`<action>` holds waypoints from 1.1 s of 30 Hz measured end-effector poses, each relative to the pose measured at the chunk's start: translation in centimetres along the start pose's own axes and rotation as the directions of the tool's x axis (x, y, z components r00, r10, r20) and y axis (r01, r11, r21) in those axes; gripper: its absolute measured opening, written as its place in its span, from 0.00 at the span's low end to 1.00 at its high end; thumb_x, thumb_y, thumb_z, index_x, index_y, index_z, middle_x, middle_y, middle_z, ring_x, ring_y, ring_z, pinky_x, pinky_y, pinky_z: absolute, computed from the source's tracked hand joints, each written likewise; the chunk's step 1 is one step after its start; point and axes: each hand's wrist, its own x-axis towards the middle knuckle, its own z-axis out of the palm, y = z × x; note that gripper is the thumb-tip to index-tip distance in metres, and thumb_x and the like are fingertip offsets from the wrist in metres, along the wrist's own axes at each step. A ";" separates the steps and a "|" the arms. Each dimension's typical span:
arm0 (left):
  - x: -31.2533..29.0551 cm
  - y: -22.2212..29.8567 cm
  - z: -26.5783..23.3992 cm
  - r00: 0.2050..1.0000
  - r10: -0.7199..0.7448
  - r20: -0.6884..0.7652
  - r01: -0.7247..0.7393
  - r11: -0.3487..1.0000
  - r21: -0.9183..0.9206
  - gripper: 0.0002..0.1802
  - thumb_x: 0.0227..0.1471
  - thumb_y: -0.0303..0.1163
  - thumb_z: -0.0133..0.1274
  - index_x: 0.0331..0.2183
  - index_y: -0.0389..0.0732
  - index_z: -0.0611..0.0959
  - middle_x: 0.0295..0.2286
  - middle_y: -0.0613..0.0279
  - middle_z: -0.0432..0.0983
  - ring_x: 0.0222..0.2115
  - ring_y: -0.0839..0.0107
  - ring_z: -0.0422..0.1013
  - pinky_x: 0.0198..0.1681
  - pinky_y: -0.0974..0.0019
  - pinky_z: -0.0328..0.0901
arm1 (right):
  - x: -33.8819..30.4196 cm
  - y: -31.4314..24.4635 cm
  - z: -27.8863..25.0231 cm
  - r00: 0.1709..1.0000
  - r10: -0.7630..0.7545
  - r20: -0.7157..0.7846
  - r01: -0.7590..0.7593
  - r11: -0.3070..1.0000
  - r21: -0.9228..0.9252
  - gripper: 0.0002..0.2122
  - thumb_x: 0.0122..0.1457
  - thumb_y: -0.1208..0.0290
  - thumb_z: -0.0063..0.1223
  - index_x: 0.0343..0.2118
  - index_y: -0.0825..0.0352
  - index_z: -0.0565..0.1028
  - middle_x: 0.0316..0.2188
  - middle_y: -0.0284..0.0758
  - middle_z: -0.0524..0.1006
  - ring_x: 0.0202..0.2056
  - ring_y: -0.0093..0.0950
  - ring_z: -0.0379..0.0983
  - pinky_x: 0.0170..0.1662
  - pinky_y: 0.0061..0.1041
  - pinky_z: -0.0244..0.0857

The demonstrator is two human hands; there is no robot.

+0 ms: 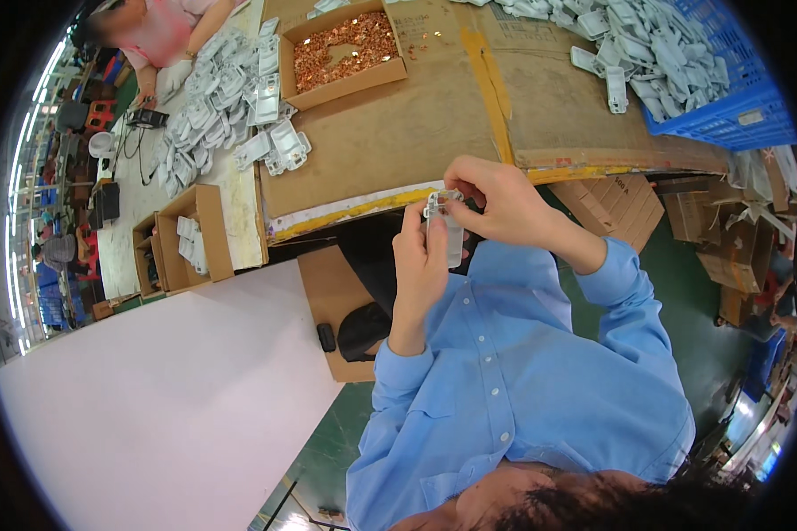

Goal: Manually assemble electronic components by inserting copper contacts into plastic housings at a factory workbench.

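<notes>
Just off the table's near edge, my left hand (419, 265) grips a pale grey plastic housing (454, 243) between thumb and fingers, keeping it roughly upright. My right hand (509, 205) is closed in a pinch at the housing's upper end. Whatever its fingertips hold there is too small to make out. Some coppery colour shows at that end of the housing. Beyond my hands, a cardboard box (354, 86) on the table holds many small copper-coloured metal pieces (319, 55). A few loose ones lie beside it.
Similar grey housings (212, 97) are heaped at the left, and more fill a blue plastic crate (726, 122) at the right. Cardboard (416, 124) with yellow tape covers the table. Another person (164, 40) sits at the far left. A white board (168, 380) lies at the near left.
</notes>
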 end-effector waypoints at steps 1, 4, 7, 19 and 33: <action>0.0 -0.1 0.0 0.999 0.033 -0.022 -0.032 0.996 0.084 0.14 0.62 0.31 0.43 0.45 0.33 0.72 0.23 0.58 0.78 0.22 0.76 0.75 0.25 0.72 0.70 | 0.0 0.0 0.0 1.000 -0.031 -0.004 0.031 0.999 -0.044 0.08 0.52 0.73 0.57 0.32 0.66 0.70 0.19 0.32 0.66 0.20 0.24 0.62 0.23 0.25 0.58; 0.1 0.6 0.1 0.999 0.018 -0.035 -0.013 0.991 0.136 0.13 0.61 0.32 0.44 0.43 0.34 0.73 0.23 0.58 0.77 0.20 0.74 0.75 0.23 0.72 0.69 | 0.1 0.0 0.0 0.997 -0.073 -0.005 0.072 0.992 -0.101 0.09 0.51 0.73 0.58 0.32 0.66 0.70 0.19 0.33 0.67 0.20 0.26 0.63 0.23 0.26 0.59; 0.2 0.4 0.1 0.998 0.048 -0.051 -0.039 0.986 0.164 0.12 0.61 0.33 0.45 0.42 0.35 0.74 0.22 0.58 0.77 0.19 0.74 0.75 0.22 0.72 0.68 | 0.2 0.1 0.1 0.996 -0.090 -0.004 0.089 0.990 -0.113 0.09 0.51 0.72 0.58 0.32 0.66 0.69 0.19 0.33 0.67 0.20 0.27 0.64 0.23 0.27 0.59; 0.2 0.1 0.4 0.996 0.065 -0.061 -0.054 0.985 0.162 0.12 0.61 0.33 0.44 0.41 0.36 0.74 0.22 0.58 0.77 0.19 0.74 0.75 0.21 0.72 0.68 | 0.5 -1.0 -0.8 0.995 0.008 0.100 0.002 0.995 -0.103 0.09 0.51 0.70 0.55 0.31 0.66 0.69 0.22 0.39 0.72 0.25 0.39 0.72 0.27 0.36 0.64; 0.1 -0.1 0.4 0.999 0.026 -0.048 -0.018 0.989 0.146 0.12 0.61 0.32 0.44 0.41 0.35 0.75 0.23 0.57 0.77 0.21 0.73 0.75 0.23 0.70 0.71 | 0.7 -0.7 -0.6 0.991 0.044 0.125 -0.029 0.993 -0.117 0.09 0.50 0.69 0.55 0.30 0.66 0.68 0.21 0.39 0.73 0.26 0.41 0.72 0.28 0.38 0.63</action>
